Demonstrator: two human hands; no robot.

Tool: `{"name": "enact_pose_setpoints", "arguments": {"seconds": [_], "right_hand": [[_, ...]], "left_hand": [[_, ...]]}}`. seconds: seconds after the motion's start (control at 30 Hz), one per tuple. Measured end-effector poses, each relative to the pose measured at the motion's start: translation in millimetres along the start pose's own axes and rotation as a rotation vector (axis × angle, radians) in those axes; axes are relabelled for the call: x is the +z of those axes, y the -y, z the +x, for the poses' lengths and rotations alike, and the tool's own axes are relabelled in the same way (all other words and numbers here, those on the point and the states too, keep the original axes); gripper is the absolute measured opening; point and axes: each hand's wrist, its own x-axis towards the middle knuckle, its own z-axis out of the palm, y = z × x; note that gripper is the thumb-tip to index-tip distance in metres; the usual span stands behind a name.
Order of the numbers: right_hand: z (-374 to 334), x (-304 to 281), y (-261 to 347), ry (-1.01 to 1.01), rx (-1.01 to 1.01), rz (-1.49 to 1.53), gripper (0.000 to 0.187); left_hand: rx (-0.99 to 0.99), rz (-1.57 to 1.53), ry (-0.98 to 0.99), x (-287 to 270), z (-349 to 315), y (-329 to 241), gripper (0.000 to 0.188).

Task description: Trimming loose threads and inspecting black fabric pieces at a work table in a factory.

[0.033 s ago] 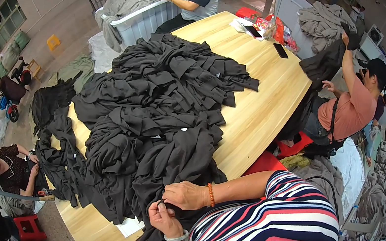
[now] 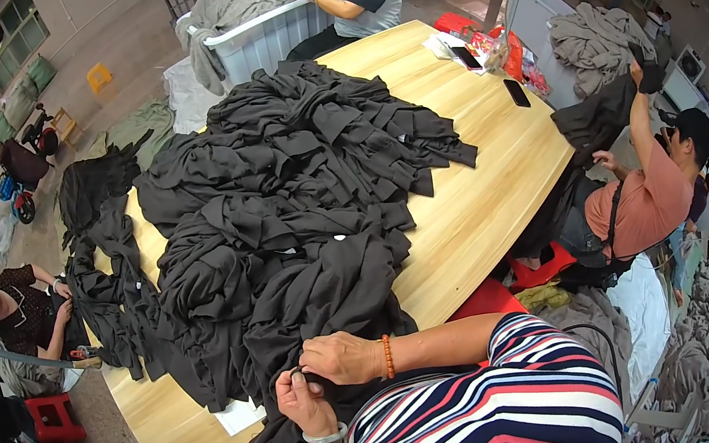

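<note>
A dark grey garment lies at the near end of a big heap, close to my body. My left hand, with a pale bangle at its wrist, pinches a small bit of this garment between thumb and fingers. Right against it, my right hand grips the same spot, its fingers bent down onto the cloth. An orange bead bracelet circles that wrist. Whatever small detail sits between the fingertips is hidden. Beyond my hands, the heap of dark garments spreads over the wooden table.
White paper lies left of my hands. A phone rests near the table's right edge. One person sits at left, another behind a white bin, and a third at right lifts dark cloth. Red stools stand around.
</note>
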Motion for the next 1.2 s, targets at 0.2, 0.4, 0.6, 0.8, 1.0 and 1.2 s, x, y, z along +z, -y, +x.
{"name": "enact_pose_setpoints", "arguments": {"seconds": [0.2,0.4,0.6,0.8,1.0,1.2], "right_hand": [[5,-4,-2,0.063,0.134,0.149,0.013],[7,-9,-2,0.133,0.4,0.281,0.019],[9,15,-6,-0.158,0.108,0.139,0.014],[5,2,-12,0.067,0.09,0.196,0.015],[7,-18,-30,-0.103,0.204,0.233,0.019],[16,-20,-33,-0.094,0.14,0.282,0.033]], "left_hand": [[0.182,0.328,0.015,-9,-1,3,0.008],[0.539,0.725,0.117,-9,2,5,0.008],[0.51,0.76,0.048,-8,7,8,0.01],[0.157,0.569,0.303,-26,27,8,0.01],[0.113,0.804,0.367,-52,51,-13,0.015],[0.021,1.01,0.341,2,44,-54,0.015]]}}
